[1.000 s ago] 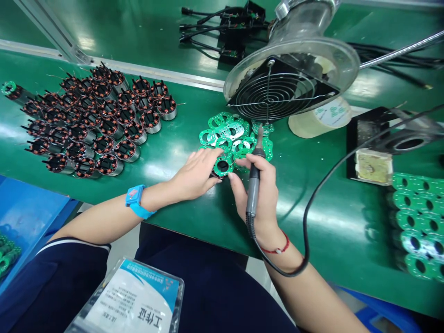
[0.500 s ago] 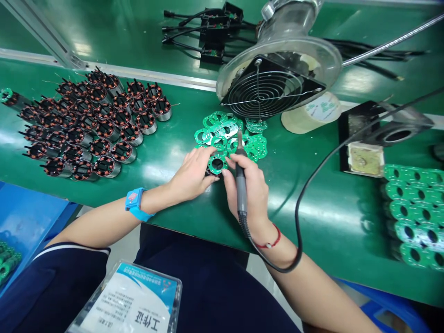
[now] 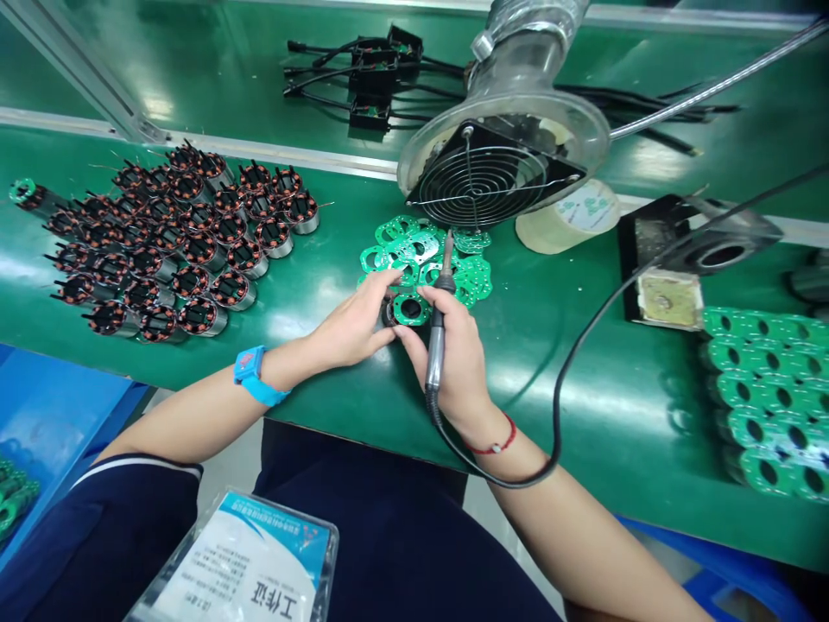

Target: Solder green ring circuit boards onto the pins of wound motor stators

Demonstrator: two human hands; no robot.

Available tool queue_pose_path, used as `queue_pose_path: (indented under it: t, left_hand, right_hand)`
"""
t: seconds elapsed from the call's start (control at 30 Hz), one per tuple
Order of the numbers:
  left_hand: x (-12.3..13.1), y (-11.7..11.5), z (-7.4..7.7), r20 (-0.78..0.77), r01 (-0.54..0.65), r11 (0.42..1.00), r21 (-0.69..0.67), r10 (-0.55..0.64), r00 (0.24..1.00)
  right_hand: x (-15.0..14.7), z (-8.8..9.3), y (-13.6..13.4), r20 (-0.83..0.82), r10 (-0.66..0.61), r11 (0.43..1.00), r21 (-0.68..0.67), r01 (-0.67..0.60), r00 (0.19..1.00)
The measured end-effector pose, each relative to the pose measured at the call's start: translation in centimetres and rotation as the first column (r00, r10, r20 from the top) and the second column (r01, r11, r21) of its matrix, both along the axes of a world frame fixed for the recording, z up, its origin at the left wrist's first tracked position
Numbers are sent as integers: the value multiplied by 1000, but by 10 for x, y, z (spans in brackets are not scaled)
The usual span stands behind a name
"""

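My left hand curls round a small motor stator capped with a green ring-shaped circuit board at the bench's near middle. My right hand grips a grey soldering iron with its tip pointing up and away, and its fingertips also touch the board's right side. The iron's black cable loops off to the right. Just behind the hands lies a loose pile of green ring boards.
Several copper-wound stators stand in rows at the left. A fume fan with a wire grille hangs over the boards, beside a tape roll. A soldering stand and finished green-topped units sit at right. Blue bin lower left.
The view has drifted slightly. Both hands stay on the same board; the soldering iron has tilted a little more upright and my left fingers have closed further round the stator.
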State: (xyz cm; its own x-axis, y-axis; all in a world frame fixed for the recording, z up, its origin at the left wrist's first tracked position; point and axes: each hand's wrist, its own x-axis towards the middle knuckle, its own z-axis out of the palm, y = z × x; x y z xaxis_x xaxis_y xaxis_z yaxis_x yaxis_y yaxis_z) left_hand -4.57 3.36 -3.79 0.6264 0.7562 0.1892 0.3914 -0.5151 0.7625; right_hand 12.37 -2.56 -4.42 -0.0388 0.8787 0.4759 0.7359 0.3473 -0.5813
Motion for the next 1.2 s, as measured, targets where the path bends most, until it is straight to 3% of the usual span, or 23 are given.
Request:
queue_pose_path:
  t: [0.1, 0.17, 0.23, 0.33, 0.4, 0.5, 0.57, 0.63, 0.73, 0.83, 0.9, 0.97, 1.1, 1.2]
  left_hand:
    - [0, -12, 5, -20, -82, 996, 31, 83, 996]
    - [1, -19, 9, 8, -118, 993, -23, 118, 993]
    - [1, -22, 12, 84, -131, 976, -175, 147, 986]
    - [0, -20, 12, 206, -94, 896, -433, 201, 958]
    - [-2, -15, 11, 235, -64, 867, -494, 204, 950]
    - [-3, -10, 10, 176, -94, 905, -415, 181, 968]
    - [-2, -8, 11, 102, -117, 952, -282, 151, 983]
    - [1, -7, 14, -12, -57, 990, -127, 56, 998]
    - [6, -5, 21, -230, 65, 998, 13, -60, 971]
    - [5, 3, 28, -317, 55, 996, 65, -32, 948]
    - [-1, 18, 35, -310, -3, 993, 117, 39, 950]
    - [-9, 42, 44, -278, -132, 973, 189, 182, 943]
    - [-14, 117, 64, -265, -445, 863, 240, 499, 825]
    - [0, 177, 70, -293, -522, 817, 244, 575, 764]
  right_hand:
    - [0, -1, 0, -9, -12, 1000, 8, 12, 1000]
    - [-1, -1, 0, -12, -15, 1000, 13, 15, 1000]
    - [-3, -1, 0, -16, -12, 1000, 22, 13, 1000]
    - [-5, -1, 2, -21, -9, 999, 40, 10, 1000]
    - [-5, 1, 2, -25, 0, 999, 34, 1, 1000]
    - [-1, 6, -1, -55, -8, 1000, 10, 9, 998]
    - [7, 10, -4, -101, -56, 998, 35, 60, 993]
    - [18, 13, -6, -166, -145, 977, 131, 167, 975]
    - [42, 14, 0, -235, -286, 896, 278, 346, 929]
    - [71, 15, 17, -190, -352, 876, 278, 394, 917]
    - [89, 16, 28, -145, -385, 888, 210, 409, 911]
    - [102, 16, 37, -116, -408, 904, 84, 419, 905]
    - [113, 17, 43, -112, -412, 903, -182, 389, 904]
    - [111, 17, 41, -147, -472, 875, -192, 444, 869]
